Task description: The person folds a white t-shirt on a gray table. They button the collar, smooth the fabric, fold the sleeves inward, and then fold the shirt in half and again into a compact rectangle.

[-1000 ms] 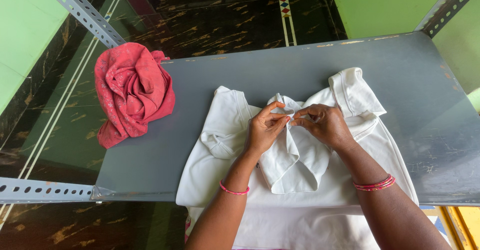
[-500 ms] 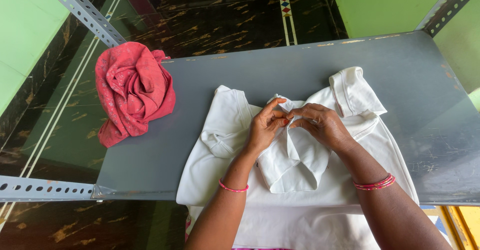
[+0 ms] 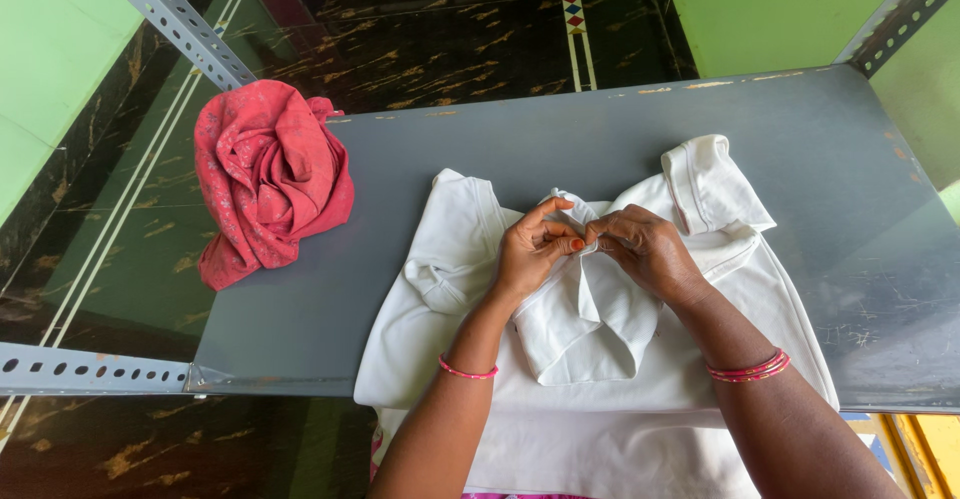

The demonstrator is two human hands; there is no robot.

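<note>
Observed from the head view: a white shirt (image 3: 600, 359) lies spread on a grey metal tabletop (image 3: 480, 149), occupying the centre and lower centre of the frame, its lower part hanging over the near edge. One short sleeve (image 3: 712, 184) lies folded toward the upper right of the garment.

The left hand (image 3: 530, 254) sits at the centre of the frame, fingers pinched closed on a small fold of the shirt's collar area (image 3: 578, 299). The right hand (image 3: 650, 251) is just beside it to the right, also pinched closed on the same fold of fabric. The fingertips of both hands meet or nearly meet at that point; what exactly lies between them is too small to tell.

A pink bangle (image 3: 466, 370) circles the left wrist; several red bangles (image 3: 748, 367) circle the right wrist.

A crumpled red cloth (image 3: 270, 179) rests at the left end of the tabletop, upper left of the frame, well apart from the shirt and partly overhanging the edge. A perforated metal bar (image 3: 90, 371) runs along the lower left. Dark patterned floor (image 3: 450, 19) shows beyond the tabletop.
</note>
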